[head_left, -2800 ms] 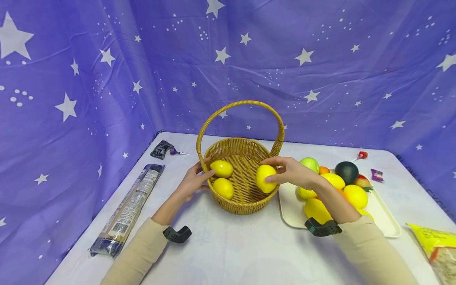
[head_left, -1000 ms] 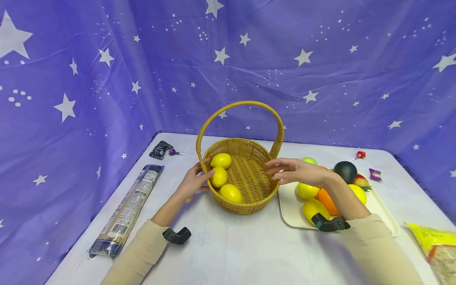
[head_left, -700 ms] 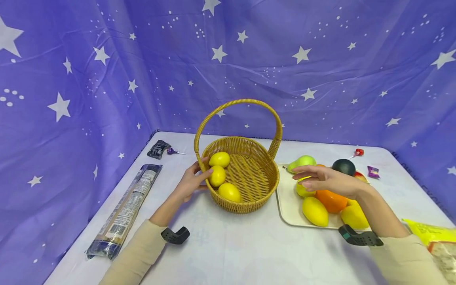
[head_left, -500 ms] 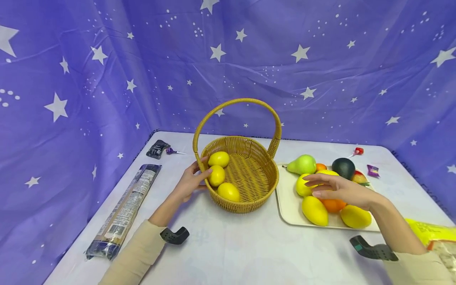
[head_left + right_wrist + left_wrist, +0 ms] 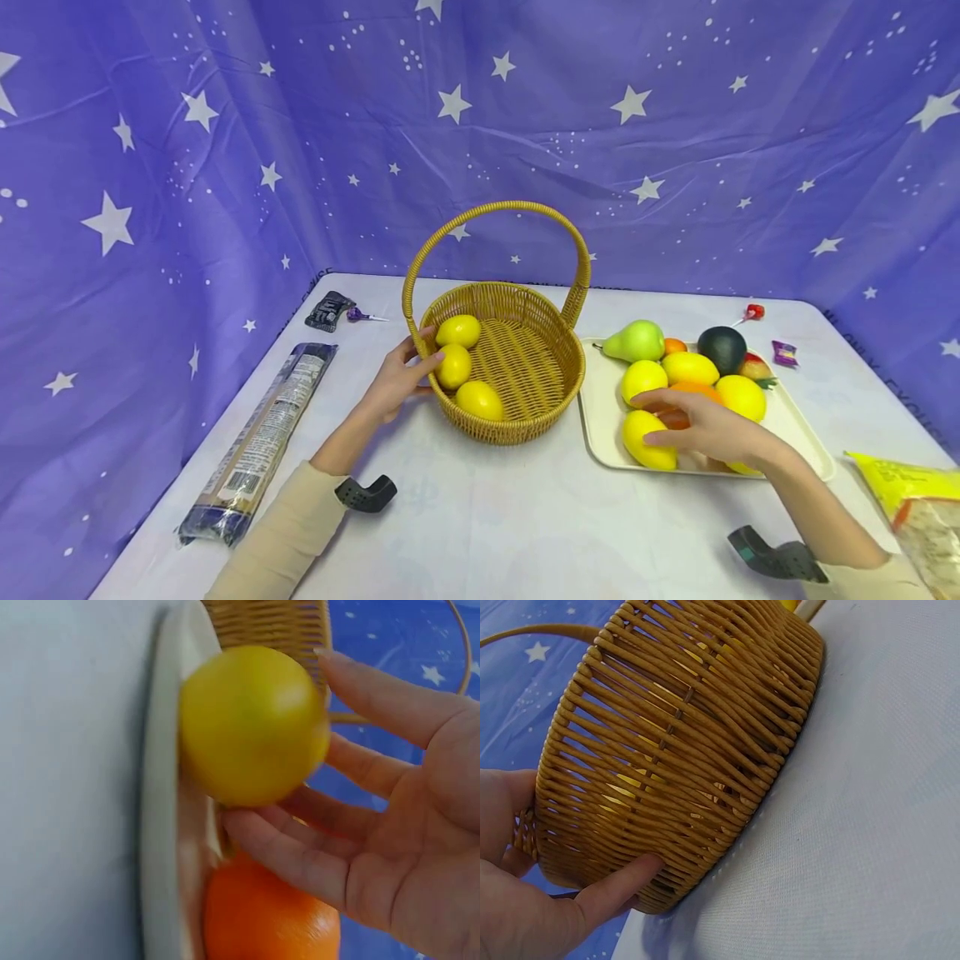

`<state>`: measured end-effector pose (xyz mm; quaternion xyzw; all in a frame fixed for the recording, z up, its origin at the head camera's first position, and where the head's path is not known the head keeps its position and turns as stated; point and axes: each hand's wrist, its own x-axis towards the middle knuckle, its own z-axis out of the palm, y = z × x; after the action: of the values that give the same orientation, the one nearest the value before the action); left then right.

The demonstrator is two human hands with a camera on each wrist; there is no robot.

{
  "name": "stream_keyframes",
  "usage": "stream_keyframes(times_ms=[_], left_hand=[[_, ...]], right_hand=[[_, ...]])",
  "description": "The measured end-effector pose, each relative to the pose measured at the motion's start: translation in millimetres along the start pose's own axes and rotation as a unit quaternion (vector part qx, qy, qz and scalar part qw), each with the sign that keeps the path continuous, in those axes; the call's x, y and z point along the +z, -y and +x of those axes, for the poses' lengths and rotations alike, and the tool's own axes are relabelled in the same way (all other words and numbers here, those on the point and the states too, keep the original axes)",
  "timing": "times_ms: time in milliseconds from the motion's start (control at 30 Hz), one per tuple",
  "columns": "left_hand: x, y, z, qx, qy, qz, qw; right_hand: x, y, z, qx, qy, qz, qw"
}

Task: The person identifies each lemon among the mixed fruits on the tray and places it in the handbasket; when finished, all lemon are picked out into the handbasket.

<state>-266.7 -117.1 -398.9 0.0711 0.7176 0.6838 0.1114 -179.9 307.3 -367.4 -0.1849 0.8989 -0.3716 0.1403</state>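
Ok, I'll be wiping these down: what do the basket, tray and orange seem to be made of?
Basket: woven strands, rattan or plastic imitation; round, slightly shiny cords show up close. Tray: probably plastic; smooth, cream, with an evenly moulded rim. Orange: glossy, with speckled highlights; real peel or moulded imitation, I can't tell.

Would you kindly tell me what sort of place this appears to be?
Probably a staged filming area: a star-printed purple backdrop hangs behind a white-covered table with a wicker basket.
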Motion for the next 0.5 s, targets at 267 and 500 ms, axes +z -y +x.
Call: stream_keyframes(times_ms=[267,500], left_hand=[[-0.6,1.0,0.1,0.005,0.004,0.003,1.0],[-1.8,1.7,0.8,0.003,0.003,0.001,1.0]], right_hand=[[9.6,7.9,4.7,0.039,-0.02,-0.064,0.997],[1.6,7.3,6.2,0.038,-0.027,-0.024,0.999]])
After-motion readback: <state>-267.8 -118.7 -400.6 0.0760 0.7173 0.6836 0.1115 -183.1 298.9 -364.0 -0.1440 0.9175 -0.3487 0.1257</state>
